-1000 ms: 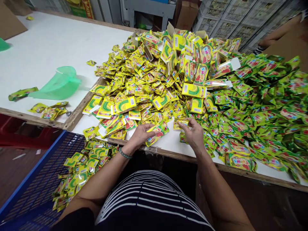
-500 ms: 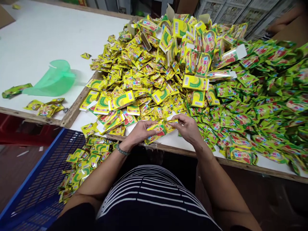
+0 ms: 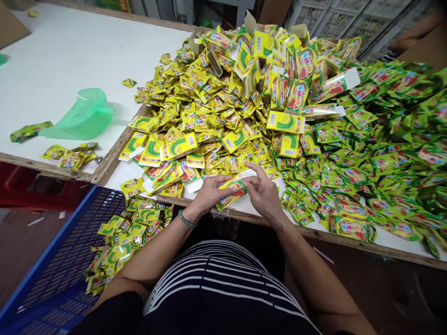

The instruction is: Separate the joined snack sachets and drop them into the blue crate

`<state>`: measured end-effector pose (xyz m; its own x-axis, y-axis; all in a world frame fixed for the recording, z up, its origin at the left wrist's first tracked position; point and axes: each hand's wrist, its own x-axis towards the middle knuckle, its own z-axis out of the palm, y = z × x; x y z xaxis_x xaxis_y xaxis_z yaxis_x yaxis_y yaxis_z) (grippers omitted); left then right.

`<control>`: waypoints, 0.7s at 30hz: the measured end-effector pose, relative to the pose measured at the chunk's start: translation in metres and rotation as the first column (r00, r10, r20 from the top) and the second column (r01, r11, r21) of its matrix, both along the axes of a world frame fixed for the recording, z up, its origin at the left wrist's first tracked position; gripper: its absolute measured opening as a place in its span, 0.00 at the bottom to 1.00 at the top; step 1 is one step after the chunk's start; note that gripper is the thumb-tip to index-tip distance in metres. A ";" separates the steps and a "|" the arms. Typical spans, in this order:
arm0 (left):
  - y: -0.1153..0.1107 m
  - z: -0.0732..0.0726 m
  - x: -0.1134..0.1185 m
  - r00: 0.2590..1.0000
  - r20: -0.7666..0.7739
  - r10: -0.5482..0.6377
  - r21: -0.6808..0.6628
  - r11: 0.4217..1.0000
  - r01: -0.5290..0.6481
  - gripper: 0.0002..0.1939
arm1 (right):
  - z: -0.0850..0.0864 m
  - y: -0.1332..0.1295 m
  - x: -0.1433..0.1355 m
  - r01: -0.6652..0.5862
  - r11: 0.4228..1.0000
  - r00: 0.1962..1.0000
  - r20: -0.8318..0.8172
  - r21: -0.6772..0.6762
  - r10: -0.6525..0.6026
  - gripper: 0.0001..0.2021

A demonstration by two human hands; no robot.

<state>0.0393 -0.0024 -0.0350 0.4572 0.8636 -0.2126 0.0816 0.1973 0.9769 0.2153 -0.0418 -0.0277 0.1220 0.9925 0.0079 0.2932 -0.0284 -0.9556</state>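
My left hand (image 3: pixel 210 195) is closed round a small yellow-and-green candy box (image 3: pixel 231 193), thumb on its printed face, near the table's front edge. A white flap stands out at the box's right end. There my right hand (image 3: pixel 263 191) has its thumb and fingertips on the box end, the index finger raised; whether a packet is under those fingertips is hidden. Behind both hands lies a heap of yellow candy packets (image 3: pixel 195 100). Several printed boxes (image 3: pixel 179 146) rest on the heap's near side, some with flaps open.
Green packets (image 3: pixel 370 158) cover the table's right side. Beyond a wooden divider (image 3: pixel 117 149), a green scoop (image 3: pixel 82 118) lies on the white tabletop. Below the table's left edge stands a blue basket (image 3: pixel 66 246) holding filled boxes. Another person's arm (image 3: pixel 415 32) shows at top right.
The yellow packet that my right hand held at the box's end is no longer visible. My right hand has moved left against the box, and its index finger has lifted.
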 end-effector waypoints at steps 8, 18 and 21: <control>-0.005 -0.002 0.007 0.999 -0.009 0.049 0.048 0.998 -0.049 0.19 | 0.007 0.002 -0.008 -0.109 0.994 0.994 -0.020 -0.003 0.109 0.26; -0.013 0.003 0.008 0.984 0.150 0.094 0.043 0.994 -0.101 0.29 | -0.028 -0.005 -0.016 0.076 0.997 0.962 -0.265 0.021 -0.068 0.14; -0.013 0.002 0.003 1.000 0.024 0.005 0.172 0.985 -0.009 0.24 | -0.033 -0.006 -0.014 0.028 0.998 0.982 -0.186 0.053 -0.018 0.12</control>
<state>0.0418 -0.0153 -0.0330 0.4543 0.8895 -0.0495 0.0571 0.0264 0.9980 0.2012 -0.0481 -0.0611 0.1489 0.9881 0.0375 0.1103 0.0210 -0.9937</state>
